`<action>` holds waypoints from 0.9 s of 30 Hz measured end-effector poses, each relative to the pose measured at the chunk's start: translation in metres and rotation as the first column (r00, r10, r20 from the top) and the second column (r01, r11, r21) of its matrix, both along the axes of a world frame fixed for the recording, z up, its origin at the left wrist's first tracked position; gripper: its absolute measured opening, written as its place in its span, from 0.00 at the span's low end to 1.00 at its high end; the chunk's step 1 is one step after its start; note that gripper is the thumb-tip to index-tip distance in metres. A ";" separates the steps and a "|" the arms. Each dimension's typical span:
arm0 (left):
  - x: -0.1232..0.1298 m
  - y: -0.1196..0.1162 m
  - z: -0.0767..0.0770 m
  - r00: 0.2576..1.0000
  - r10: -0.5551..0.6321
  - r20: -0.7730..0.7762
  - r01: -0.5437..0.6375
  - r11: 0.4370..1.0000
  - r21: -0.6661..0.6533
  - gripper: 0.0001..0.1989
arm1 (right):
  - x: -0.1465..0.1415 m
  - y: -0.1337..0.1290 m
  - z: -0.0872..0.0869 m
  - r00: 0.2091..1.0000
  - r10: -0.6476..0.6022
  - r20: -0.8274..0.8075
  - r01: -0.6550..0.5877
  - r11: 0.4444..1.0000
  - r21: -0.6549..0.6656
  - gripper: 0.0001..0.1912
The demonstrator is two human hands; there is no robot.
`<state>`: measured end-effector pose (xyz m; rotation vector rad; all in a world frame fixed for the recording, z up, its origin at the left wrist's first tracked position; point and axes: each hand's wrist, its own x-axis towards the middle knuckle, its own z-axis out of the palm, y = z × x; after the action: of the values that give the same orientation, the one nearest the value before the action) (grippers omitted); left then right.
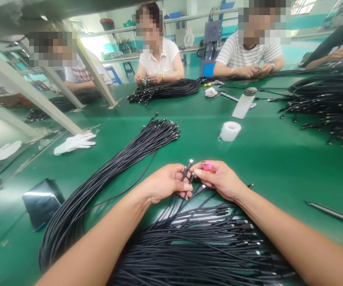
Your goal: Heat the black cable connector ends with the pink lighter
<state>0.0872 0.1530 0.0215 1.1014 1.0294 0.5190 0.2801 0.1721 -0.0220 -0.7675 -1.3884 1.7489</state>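
Black cables run up into my left hand [174, 183], which is closed around their ends. The metal tip of one cable connector [190, 163] sticks up beyond its fingers, and a second connector [191, 177] lies between my two hands. My right hand [219, 179] is closed, with a small pink-topped object [207, 166] held in its fingers; its thumb and forefinger meet close to the second connector. Another loose connector [201, 189] sits just below. Under my forearms spreads a pile of black cables [189, 254], plugs toward the right.
A long cable bundle [112, 169] curves along the left. Beyond my hands are a white tape roll [230, 132] and a white bottle [243, 105]. A white glove [74, 143], a dark box [43, 202] and a pen [335, 214] lie around. Several people sit opposite handling cables.
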 end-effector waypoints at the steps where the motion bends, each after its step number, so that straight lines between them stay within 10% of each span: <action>1: 0.000 0.000 0.000 1.000 -0.001 0.004 0.001 1.000 0.002 0.12 | 0.000 0.000 0.000 1.000 0.010 0.008 -0.010 1.000 0.007 0.15; 27: -0.006 0.007 0.003 0.996 0.081 -0.024 -0.082 0.996 -0.036 0.12 | -0.002 -0.003 0.003 0.976 -0.188 0.108 0.193 0.981 -0.036 0.19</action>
<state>0.0812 0.1601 0.0243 1.0375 1.1032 0.5518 0.2779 0.1686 -0.0195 -0.9968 -1.2992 1.6162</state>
